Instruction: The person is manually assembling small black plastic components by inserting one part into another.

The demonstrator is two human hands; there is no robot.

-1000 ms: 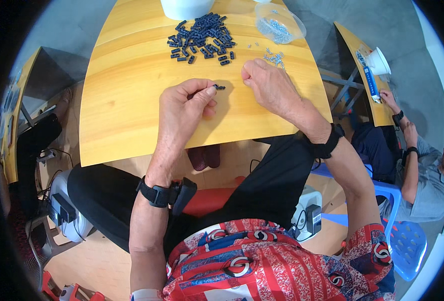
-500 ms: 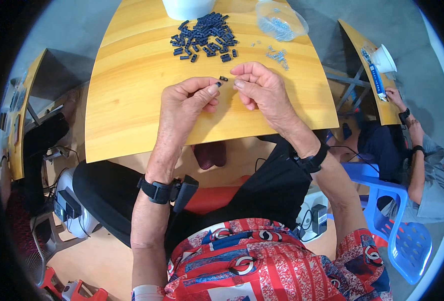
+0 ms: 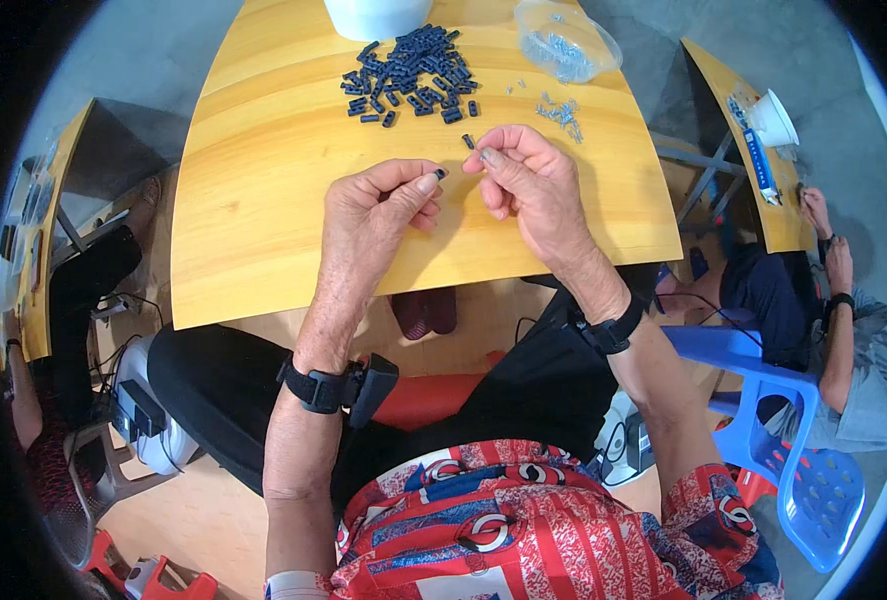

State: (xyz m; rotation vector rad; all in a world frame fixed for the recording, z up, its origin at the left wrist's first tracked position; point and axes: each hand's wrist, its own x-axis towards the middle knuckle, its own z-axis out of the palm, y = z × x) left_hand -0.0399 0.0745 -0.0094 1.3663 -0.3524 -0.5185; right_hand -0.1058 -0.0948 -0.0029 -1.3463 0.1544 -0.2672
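My left hand [image 3: 378, 205] is closed in a pinch above the table, with a small black block [image 3: 441, 173] showing at its thumb and fingertip. Facing it, my right hand [image 3: 528, 175] is also pinched, and a short dark piece [image 3: 468, 142] sticks out beside its fingertips; its exact kind is too small to tell. The two hands are a little apart. Beyond them lies a heap of small black blocks [image 3: 413, 75], short and rounded. To the right are loose small silvery metal parts [image 3: 563, 115], possibly screws.
A clear plastic bag or dish [image 3: 568, 45] with more metal parts sits at the far right of the wooden table [image 3: 253, 220]. At the far edge stands a white container [image 3: 378, 15]. People sit at side tables; a blue plastic chair [image 3: 763, 400] is on the right.
My right hand has shifted slightly right, away from my left. The short dark piece between the hands has moved up and right and turned. My left hand stays nearly still.
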